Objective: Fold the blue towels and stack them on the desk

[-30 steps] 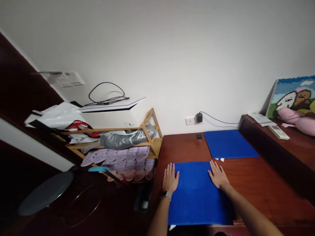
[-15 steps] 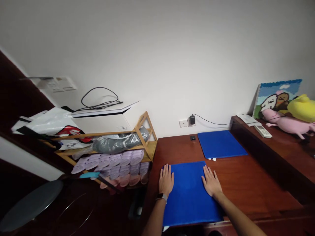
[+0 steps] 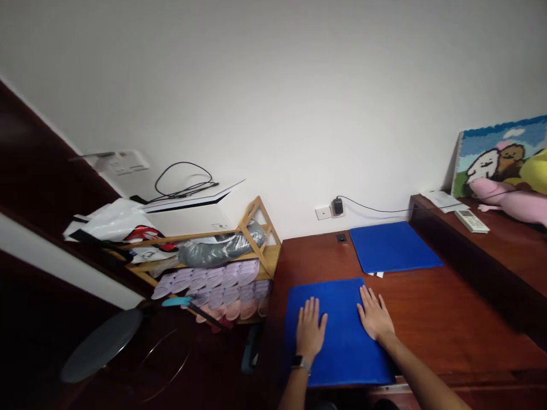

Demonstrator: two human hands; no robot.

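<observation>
A blue square mat (image 3: 342,347) lies on the reddish-brown wooden desk (image 3: 431,319) near its front edge. My left hand (image 3: 310,330), with a watch at the wrist, rests spread on the left part of this mat and holds nothing. At the mat's right edge, my right hand (image 3: 375,314) lies with its fingers stretched out, also holding nothing. Farther back sits a second blue mat (image 3: 395,247), with small white tabs showing under its front edge. Neither hand touches that one.
Left of the desk stands a wooden rack (image 3: 260,233) with lilac slippers (image 3: 231,274), a white box (image 3: 192,219) and a cable. A raised ledge on the right bears a remote (image 3: 471,221), papers, a pink plush toy (image 3: 513,203) and a picture. A round stool (image 3: 102,344) stands lower left.
My left hand has moved from the front mat's left edge inward onto its surface. My right hand stays at the right edge. The whole view has shifted and tilted slightly.
</observation>
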